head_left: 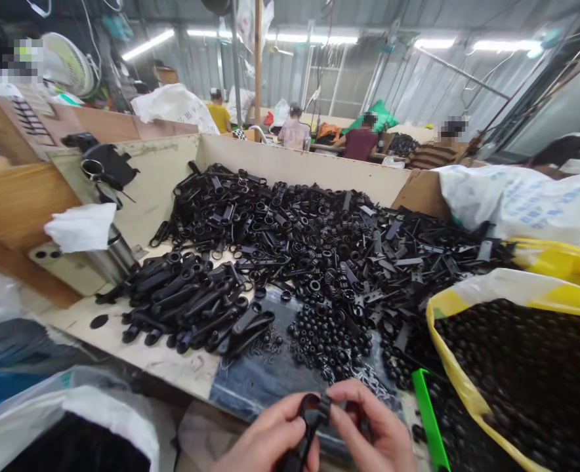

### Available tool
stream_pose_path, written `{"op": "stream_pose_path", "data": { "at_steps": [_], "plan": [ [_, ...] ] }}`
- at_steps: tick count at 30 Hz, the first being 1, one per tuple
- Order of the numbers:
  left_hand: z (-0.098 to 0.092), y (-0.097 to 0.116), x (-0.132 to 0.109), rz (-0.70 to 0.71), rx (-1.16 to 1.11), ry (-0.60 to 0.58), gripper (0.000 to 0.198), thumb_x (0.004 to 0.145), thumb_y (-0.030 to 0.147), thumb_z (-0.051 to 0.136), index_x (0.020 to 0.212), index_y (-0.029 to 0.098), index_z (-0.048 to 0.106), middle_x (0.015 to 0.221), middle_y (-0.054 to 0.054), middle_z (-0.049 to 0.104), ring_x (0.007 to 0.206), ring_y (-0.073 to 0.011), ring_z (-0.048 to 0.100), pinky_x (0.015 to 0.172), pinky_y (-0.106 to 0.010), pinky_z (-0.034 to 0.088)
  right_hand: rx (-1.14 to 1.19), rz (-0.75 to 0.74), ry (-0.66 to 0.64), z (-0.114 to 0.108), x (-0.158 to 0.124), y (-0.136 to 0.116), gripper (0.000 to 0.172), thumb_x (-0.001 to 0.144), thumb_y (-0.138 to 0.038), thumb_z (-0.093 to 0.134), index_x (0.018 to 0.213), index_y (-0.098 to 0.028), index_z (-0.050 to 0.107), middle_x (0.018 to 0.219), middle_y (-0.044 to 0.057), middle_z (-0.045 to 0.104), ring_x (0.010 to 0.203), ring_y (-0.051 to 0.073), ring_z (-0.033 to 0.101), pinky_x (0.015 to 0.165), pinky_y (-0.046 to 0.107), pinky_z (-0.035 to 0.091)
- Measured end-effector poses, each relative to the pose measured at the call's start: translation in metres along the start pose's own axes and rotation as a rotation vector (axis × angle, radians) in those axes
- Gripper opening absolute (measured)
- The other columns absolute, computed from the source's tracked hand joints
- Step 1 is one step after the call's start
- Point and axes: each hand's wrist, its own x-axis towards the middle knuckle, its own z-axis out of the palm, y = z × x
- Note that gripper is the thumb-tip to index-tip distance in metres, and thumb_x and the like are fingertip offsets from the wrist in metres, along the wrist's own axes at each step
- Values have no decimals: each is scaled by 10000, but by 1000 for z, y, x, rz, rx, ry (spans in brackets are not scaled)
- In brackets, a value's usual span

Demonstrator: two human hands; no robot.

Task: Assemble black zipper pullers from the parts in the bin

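Observation:
At the bottom centre, my left hand [270,434] is closed round a black plastic handle with a loop at its end [310,423]. Thumb and fingers of my right hand [381,429] pinch a small black ridged ring [325,406] against the loop end of that handle. Just beyond my hands lie a pile of black beads [327,337] and some small silver screws [369,379] on a dark blue mat [245,387]. Similar long black handles [186,298] are stacked to the left of the mat.
A heap of loose black parts [270,216] fills the bench's back, against a pale board wall [300,160]. On the right stand a yellow-rimmed bag [437,328] of black beads and a green-edged tray [430,419]. A steel cylinder [117,255] stands left. Several people sit beyond.

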Motion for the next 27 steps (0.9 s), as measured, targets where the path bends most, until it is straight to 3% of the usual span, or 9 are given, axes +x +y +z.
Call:
{"op": "stream_pose_path", "data": {
  "at_steps": [3,6,10,12,14,19,23,27],
  "plan": [
    [-5,-2,2,-56,-250,32,666,737,562,856,1220,130,703,742,-38,720,624,-114,626,612,-216,417,122,172,20,-2,-1,4,260,912,-492,750,936,-236,788,756,22,721,637,172,649,585,216,523],
    [-7,-2,4,-30,-219,59,636,661,543,931,1118,146,736,716,-11,699,550,-92,623,567,-204,443,186,202,-1,2,-1,1,314,892,-546,758,898,-235,801,769,28,723,669,179,653,614,228,525],
    [-6,-1,5,11,6,158,624,617,532,950,1046,165,684,823,9,688,479,-43,526,500,-203,469,144,79,11,5,1,-7,217,916,-471,755,891,-265,817,798,24,727,677,169,662,611,218,522],
    [-4,-2,4,38,192,205,497,718,471,877,1039,185,628,706,56,636,446,-43,460,447,-183,416,82,-30,-38,4,2,-9,107,940,-353,742,944,-277,818,812,25,737,676,169,678,609,218,532],
    [-2,-2,4,58,335,225,337,808,344,759,1070,196,608,653,76,597,456,-56,440,442,-173,374,26,-150,-82,2,4,-10,125,945,-222,721,1012,-286,805,829,21,747,675,164,692,606,214,544],
    [1,-5,2,113,425,218,308,789,197,651,1094,202,692,898,-11,725,734,-143,611,604,-219,456,-56,-380,-107,4,4,-4,372,916,-20,662,1171,-277,746,896,33,747,743,171,721,645,225,589],
    [2,-4,-3,104,570,284,333,787,191,640,1106,212,732,1005,-51,776,1021,-249,651,841,-308,515,-127,-397,-138,5,-1,1,405,926,-1,636,1226,-259,722,918,47,716,757,164,714,670,221,602],
    [12,10,-12,52,704,376,408,773,254,659,1170,212,745,1165,-95,777,1148,-321,640,1011,-409,459,-173,-407,-197,2,-2,1,424,940,3,615,1268,-254,691,914,50,698,749,155,706,658,209,597]
  ]
}}
